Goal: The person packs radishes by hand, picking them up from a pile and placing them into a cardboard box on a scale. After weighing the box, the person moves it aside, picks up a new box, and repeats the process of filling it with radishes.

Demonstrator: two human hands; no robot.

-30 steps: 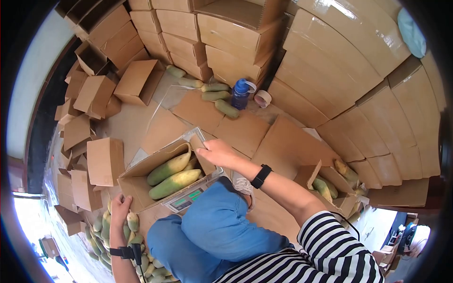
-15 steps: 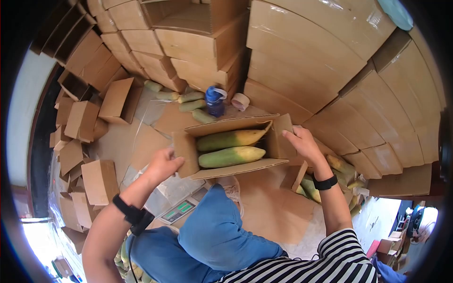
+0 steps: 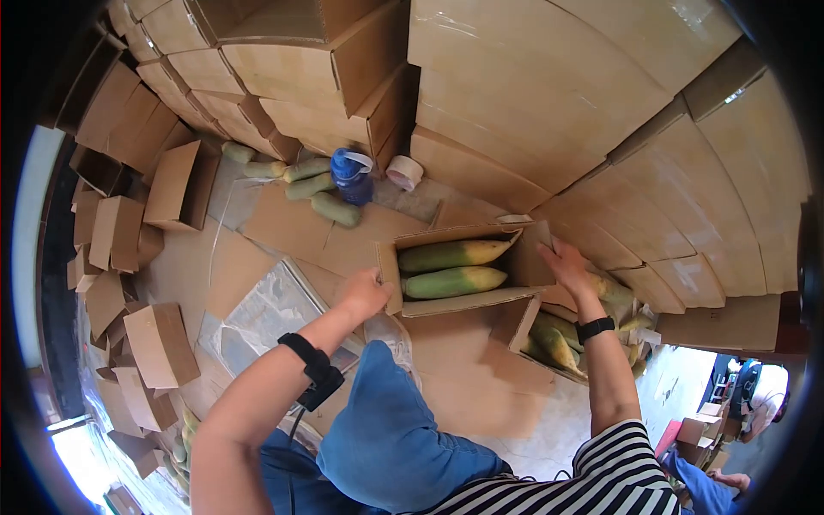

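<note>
One box spans lengthwise between your fingers: left hand and right hand each pinch an end.

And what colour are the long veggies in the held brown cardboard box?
The long veggies are green, yellowish at one end; head view is best.

This place seems to be a packing room or storeroom for produce: stacked cartons stand like a wall, loose cartons lie on the left, green vegetables are inside a box, and a scale and a tape roll are on the floor.
</note>
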